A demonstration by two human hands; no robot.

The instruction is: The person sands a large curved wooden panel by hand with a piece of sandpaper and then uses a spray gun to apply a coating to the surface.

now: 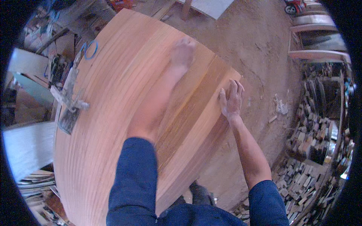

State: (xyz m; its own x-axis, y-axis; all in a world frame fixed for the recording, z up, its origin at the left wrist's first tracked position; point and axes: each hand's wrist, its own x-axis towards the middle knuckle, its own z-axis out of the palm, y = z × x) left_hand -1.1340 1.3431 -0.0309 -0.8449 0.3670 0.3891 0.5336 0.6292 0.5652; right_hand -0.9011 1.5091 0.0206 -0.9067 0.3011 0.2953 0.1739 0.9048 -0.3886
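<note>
"Resting at the right-hand edge of a broad wooden panel [102,79], the person's right hand [232,98] lay near the far corner, its thumb set apart from loosely extended fingers. Whether it gripped the edge or merely touched it, I could not tell."

"And the left one?"

"The left hand [183,51] was a blur at the panel's far end. Its fingers looked drawn in, but how tightly, whether they held anything, and whether they met the wood, I could not make out from where I stood."

"What about the arms?"

"Both forearms were bare below dark-blue sleeves [134,169], the left one stretched across the wood, the right one running up alongside it."

"Where exactly was the panel?"

"Directly in front of the person, beneath the left arm, its grain running lengthwise: pinkish tan on the left, with a darker brown band toward the right."

"Anything else on it?"

"A grey-and-dark tool [69,119] sat at the left edge, with a looped blue line [90,51] just beyond it."

"And around them?"

"A dusty brown floor [264,64] spread to the right, where a crumpled whitish scrap [280,106] lay. Farther right, wood offcuts [301,184] were heaped in quantity. Past the panel's far end, a pale sheet [213,6] showed its corner."
</note>
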